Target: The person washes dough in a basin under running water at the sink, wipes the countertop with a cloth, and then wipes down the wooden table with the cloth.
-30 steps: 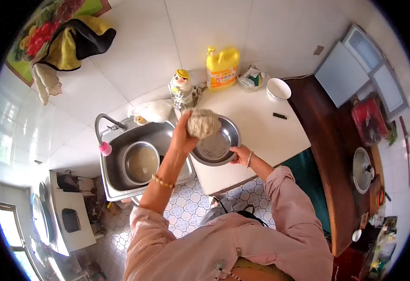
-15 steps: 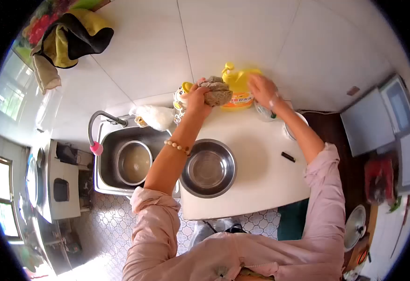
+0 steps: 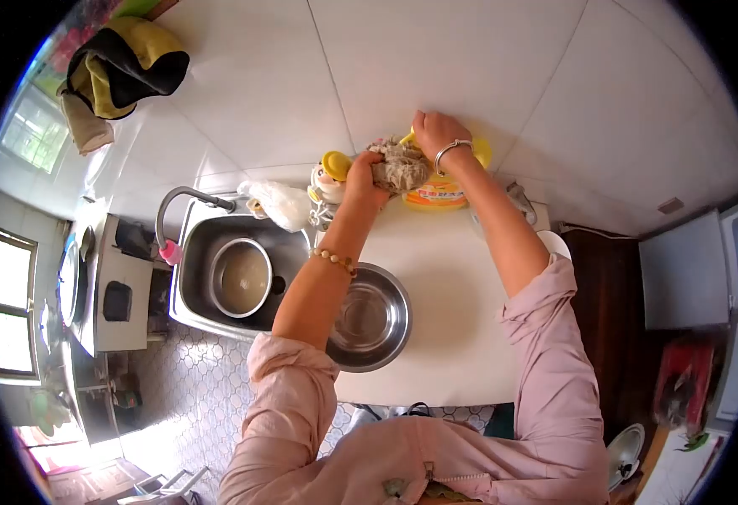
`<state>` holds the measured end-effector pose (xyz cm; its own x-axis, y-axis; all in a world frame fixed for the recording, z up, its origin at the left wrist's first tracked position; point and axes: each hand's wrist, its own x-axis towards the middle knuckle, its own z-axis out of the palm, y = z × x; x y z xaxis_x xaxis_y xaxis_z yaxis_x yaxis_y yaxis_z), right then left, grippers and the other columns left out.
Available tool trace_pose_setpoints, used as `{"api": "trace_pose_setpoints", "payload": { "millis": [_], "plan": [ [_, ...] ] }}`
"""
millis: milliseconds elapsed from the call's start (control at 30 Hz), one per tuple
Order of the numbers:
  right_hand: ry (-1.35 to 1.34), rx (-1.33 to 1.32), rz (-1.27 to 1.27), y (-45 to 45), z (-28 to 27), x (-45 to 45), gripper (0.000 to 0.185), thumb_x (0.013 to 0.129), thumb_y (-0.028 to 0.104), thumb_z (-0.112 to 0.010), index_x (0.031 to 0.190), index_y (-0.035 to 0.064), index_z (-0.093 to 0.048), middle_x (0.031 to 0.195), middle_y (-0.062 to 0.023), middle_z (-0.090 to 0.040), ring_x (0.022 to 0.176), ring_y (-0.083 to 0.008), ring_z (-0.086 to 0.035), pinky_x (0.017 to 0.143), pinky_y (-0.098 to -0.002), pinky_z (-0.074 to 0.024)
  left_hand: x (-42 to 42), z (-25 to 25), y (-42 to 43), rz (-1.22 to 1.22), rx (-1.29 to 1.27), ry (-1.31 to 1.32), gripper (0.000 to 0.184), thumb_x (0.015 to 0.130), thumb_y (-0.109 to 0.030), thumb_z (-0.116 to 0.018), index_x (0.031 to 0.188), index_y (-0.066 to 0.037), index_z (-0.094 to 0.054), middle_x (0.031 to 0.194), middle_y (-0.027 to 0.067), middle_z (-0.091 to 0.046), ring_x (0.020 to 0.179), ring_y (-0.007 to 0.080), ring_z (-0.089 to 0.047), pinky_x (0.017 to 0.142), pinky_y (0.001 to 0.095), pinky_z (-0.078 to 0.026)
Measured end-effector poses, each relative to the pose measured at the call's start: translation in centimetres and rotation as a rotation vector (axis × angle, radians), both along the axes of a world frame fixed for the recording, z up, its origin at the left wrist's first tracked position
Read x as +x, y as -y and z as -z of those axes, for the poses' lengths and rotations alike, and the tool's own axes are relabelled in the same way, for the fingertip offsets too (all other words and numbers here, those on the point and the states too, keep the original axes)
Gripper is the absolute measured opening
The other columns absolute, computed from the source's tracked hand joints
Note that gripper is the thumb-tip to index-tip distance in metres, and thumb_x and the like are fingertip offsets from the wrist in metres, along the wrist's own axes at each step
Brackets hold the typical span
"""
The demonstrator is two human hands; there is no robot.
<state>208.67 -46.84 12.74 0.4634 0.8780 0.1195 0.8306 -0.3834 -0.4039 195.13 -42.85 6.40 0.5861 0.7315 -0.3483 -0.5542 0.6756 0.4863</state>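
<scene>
My left hand point(image 3: 364, 180) is closed around a crumpled grey-brown rag point(image 3: 402, 167), held up near the tiled wall at the back of the counter. Just to its right, my right hand point(image 3: 441, 136) is curled over the top of a large yellow dish soap bottle point(image 3: 436, 195), at its yellow pump. Part of the pump spout point(image 3: 408, 137) shows beside the fingers, close above the rag. The wrist and forearm cover some of the bottle. Below my left forearm, a steel bowl point(image 3: 398, 324) stands on the counter, partly hidden by that arm.
A sink point(image 3: 185, 286) on the left holds a metal pot point(image 3: 242, 278) of cloudy liquid, under a curved faucet point(image 3: 163, 223). A white plastic bag point(image 3: 280, 204) and a yellow-capped white container point(image 3: 327, 183) stand at the counter's back. Gloves point(image 3: 125, 67) hang upper left.
My right hand has moved left from beside the dish soap bottle onto its pump. The rag in my left hand has shifted slightly right. The camera view has turned a little.
</scene>
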Motion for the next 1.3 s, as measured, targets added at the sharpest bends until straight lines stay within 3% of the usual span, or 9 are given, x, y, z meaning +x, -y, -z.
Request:
{"api": "trace_pose_setpoints", "payload": {
  "millis": [67, 333, 467, 600, 667, 800, 1000, 1067, 1300],
  "plan": [
    [0.022, -0.018, 0.006, 0.1, -0.1, -0.3, 0.047, 0.084, 0.032, -0.028, 0.074, 0.0024, -0.063, 0.082, -0.0203, -0.060, 0.079, -0.0345, -0.058, 0.072, -0.0419, -0.0453, -0.1, 0.0, -0.2, 0.029, -0.021, 0.030, 0.032, 0.073, -0.003, -0.035, 0.104, -0.007, -0.045, 0.102, 0.0139, -0.050, 0.095, 0.0308, -0.051, 0.082, 0.0470, -0.044],
    [0.122, 0.010, -0.076, 0.0, 0.8, 0.3, 0.040, 0.085, 0.031, -0.032, 0.084, 0.0035, -0.061, 0.084, -0.0153, -0.060, 0.080, -0.0322, -0.058, 0.071, -0.0415, -0.0457, -1.4, -1.0, 1.2, 0.050, 0.037, 0.153, 0.036, 0.073, -0.004, -0.036, 0.108, -0.006, -0.045, 0.104, 0.0128, -0.051, 0.097, 0.0294, -0.050, 0.085, 0.0456, -0.042],
    [-0.196, 0.949, -0.174, 4.1, 2.1, 0.1, 0.025, 0.084, 0.023, -0.047, 0.095, 0.0025, -0.056, 0.086, -0.0121, -0.061, 0.075, -0.0254, -0.059, 0.069, -0.0352, -0.0466, -4.4, -1.4, 2.7, 0.037, 0.052, 0.165, 0.038, 0.072, -0.003, -0.037, 0.110, -0.005, -0.045, 0.105, 0.0124, -0.051, 0.097, 0.0282, -0.050, 0.087, 0.0439, -0.042],
    [-0.634, 0.621, -0.103, 14.8, 8.2, -3.4, 0.024, 0.086, 0.020, -0.048, 0.101, 0.0028, -0.054, 0.086, -0.0048, -0.059, 0.067, -0.0099, -0.057, 0.061, -0.0235, -0.0478, -11.4, -0.1, 4.6, 0.019, 0.032, 0.210, 0.039, 0.072, -0.002, -0.038, 0.110, -0.004, -0.046, 0.108, 0.0136, -0.049, 0.100, 0.0288, -0.049, 0.090, 0.0436, -0.039],
    [-0.922, 0.251, -0.071, 20.1, 14.5, -5.9, 0.031, 0.085, 0.029, -0.047, 0.106, 0.0051, -0.051, 0.085, -0.0055, -0.059, 0.066, -0.0126, -0.059, 0.055, -0.0231, -0.0476, -15.7, -0.2, 6.5, -0.033, -0.001, 0.165, 0.041, 0.076, -0.004, -0.037, 0.116, -0.003, -0.042, 0.113, 0.0161, -0.047, 0.105, 0.0310, -0.046, 0.094, 0.0444, -0.035],
    [-1.477, -0.304, 0.105, 25.2, 15.9, -14.3, 0.045, 0.080, 0.045, -0.049, 0.106, 0.0080, -0.048, 0.080, -0.0083, -0.059, 0.066, -0.0177, -0.062, 0.048, -0.0230, -0.0449, -23.7, 2.5, 8.1, -0.134, -0.010, 0.142, 0.041, 0.076, -0.003, -0.037, 0.117, -0.001, -0.039, 0.116, 0.0151, -0.045, 0.109, 0.0300, -0.043, 0.095, 0.0446, -0.033],
    [-1.701, -0.192, 0.447, 25.3, 19.1, -21.4, 0.031, 0.075, 0.026, -0.057, 0.098, 0.0059, -0.051, 0.085, -0.0103, -0.059, 0.069, -0.0216, -0.059, 0.050, -0.0295, -0.0471, -33.9, 5.2, 10.4, -0.217, -0.034, 0.174, 0.040, 0.075, -0.003, -0.038, 0.116, -0.001, -0.040, 0.114, 0.0125, -0.046, 0.109, 0.0287, -0.043, 0.096, 0.0450, -0.032],
    [-1.818, -0.035, 0.456, 25.6, 19.5, -22.8, 0.024, 0.074, 0.011, -0.050, 0.096, 0.0021, -0.052, 0.086, -0.0118, -0.059, 0.072, -0.0247, -0.059, 0.054, -0.0329, -0.0501, -37.9, 5.2, 11.4, -0.238, -0.062, 0.177, 0.042, 0.075, -0.002, -0.038, 0.117, -0.002, -0.040, 0.115, 0.0128, -0.046, 0.109, 0.0290, -0.043, 0.095, 0.0453, -0.034],
    [-1.743, 0.049, 0.332, 23.0, 13.3, -38.4, 0.027, 0.075, 0.005, -0.044, 0.100, -0.0051, -0.048, 0.091, -0.0191, -0.056, 0.074, -0.0302, -0.059, 0.055, -0.0362, -0.0535, -50.3, 1.2, 12.7, -0.220, 0.121, 0.160, 0.040, 0.072, 0.002, -0.039, 0.112, -0.002, -0.042, 0.110, 0.0125, -0.048, 0.102, 0.0256, -0.047, 0.090, 0.0397, -0.039]
  ]
}}
